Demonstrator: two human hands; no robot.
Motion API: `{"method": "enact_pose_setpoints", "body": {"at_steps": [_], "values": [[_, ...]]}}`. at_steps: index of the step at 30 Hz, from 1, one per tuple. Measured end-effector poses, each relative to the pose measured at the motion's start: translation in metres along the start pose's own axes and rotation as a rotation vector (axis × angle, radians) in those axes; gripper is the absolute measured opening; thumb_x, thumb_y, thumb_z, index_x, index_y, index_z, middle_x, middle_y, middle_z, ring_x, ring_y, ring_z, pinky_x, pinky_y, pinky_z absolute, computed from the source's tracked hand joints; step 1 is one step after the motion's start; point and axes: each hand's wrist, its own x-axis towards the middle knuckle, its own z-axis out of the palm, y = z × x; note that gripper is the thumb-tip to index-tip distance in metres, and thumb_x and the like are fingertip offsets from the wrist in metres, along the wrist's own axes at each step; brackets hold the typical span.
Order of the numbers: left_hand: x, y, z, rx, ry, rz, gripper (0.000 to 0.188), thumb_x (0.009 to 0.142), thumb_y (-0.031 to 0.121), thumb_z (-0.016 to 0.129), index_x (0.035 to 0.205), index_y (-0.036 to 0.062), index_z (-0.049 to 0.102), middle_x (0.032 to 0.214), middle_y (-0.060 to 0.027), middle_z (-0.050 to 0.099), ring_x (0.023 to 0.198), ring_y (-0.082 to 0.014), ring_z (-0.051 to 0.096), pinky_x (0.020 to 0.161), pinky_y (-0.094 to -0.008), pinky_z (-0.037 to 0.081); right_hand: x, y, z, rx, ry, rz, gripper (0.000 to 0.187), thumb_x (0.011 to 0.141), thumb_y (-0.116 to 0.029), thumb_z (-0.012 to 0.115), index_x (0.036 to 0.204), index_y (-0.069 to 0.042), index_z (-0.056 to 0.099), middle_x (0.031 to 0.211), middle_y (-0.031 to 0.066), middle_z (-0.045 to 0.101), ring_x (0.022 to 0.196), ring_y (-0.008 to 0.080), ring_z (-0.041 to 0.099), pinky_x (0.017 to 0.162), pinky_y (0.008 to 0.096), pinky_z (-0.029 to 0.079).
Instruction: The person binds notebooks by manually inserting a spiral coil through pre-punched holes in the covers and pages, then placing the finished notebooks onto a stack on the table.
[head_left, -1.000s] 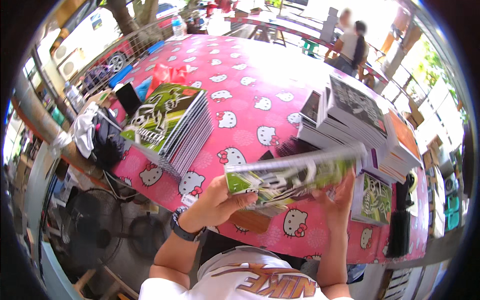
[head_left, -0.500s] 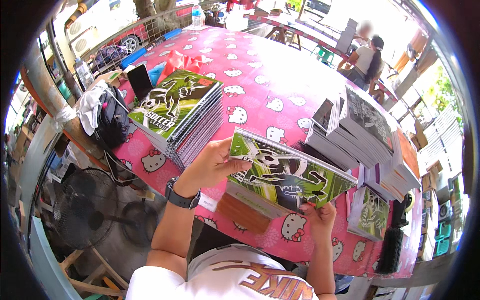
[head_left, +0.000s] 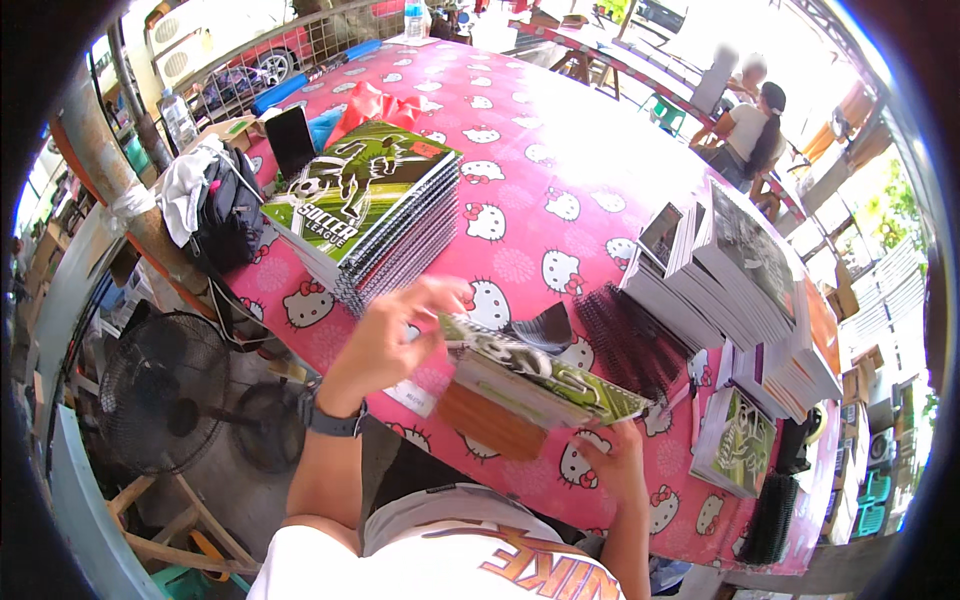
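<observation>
In front of me a green soccer-cover booklet (head_left: 560, 372) lies tilted above a brown wooden block (head_left: 490, 422), its cover strongly foreshortened and smeared by motion. A pale edge of pages shows beneath it. At its left end my left hand (head_left: 390, 340), wearing a dark watch, is raised with bent fingers apart, holding nothing visible. My right hand (head_left: 613, 462) is below the right corner, thumb spread from the fingers; any contact with the booklet is hard to make out. Beyond the booklet lie black binding coils (head_left: 628, 335) and a dark curved piece (head_left: 545, 328).
Left stands a tall stack of spiral notebooks (head_left: 365, 200), near a phone (head_left: 290, 140) and a black bag (head_left: 228, 215). Right are stacked page blocks (head_left: 745, 260), a smaller green booklet (head_left: 735, 440) and a black coil bundle (head_left: 770, 520). A fan (head_left: 165, 390) stands left of the table.
The booklet has come down from both hands toward the wooden block and tipped flatter. My left hand has let go of it and lifted. The black coils behind it are now uncovered.
</observation>
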Motion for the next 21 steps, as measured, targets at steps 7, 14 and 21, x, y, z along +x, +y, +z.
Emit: {"method": "enact_pose_setpoints", "body": {"at_steps": [7,14,21], "values": [[0.043,-0.013,-0.036,1.138,0.410,-0.050,0.041,0.077,0.008,0.065,0.118,0.0062,0.058,0.107,-0.0107,0.058,0.099,-0.0284,0.052,0.085,-0.0365,0.044,0.008,0.004,0.050,0.371,0.150,0.147,0.053,0.070,0.003,0.074,0.118,0.001,0.052,0.114,0.0094,0.060,0.106,0.0169,0.056,0.091,0.0303,0.044],[0.038,-0.031,-0.033,1.046,0.501,0.057,0.018,0.079,0.009,0.062,0.096,0.0062,0.068,0.095,-0.0070,0.062,0.089,-0.0247,0.055,0.080,-0.0350,0.046,0.011,-0.006,0.054,0.256,0.196,0.101,0.048,0.071,0.001,0.074,0.114,0.002,0.053,0.108,0.0119,0.060,0.102,0.0195,0.057,0.088,0.0316,0.045],[0.005,-0.007,-0.017,0.927,0.558,0.281,0.028,0.084,0.005,0.059,0.111,0.0046,0.061,0.110,-0.0110,0.062,0.105,-0.0282,0.057,0.092,-0.0382,0.042,0.008,-0.011,0.067,0.196,0.299,0.014,0.048,0.071,-0.001,0.075,0.114,0.001,0.054,0.110,0.0120,0.059,0.101,0.0236,0.058,0.088,0.0327,0.045]]}}
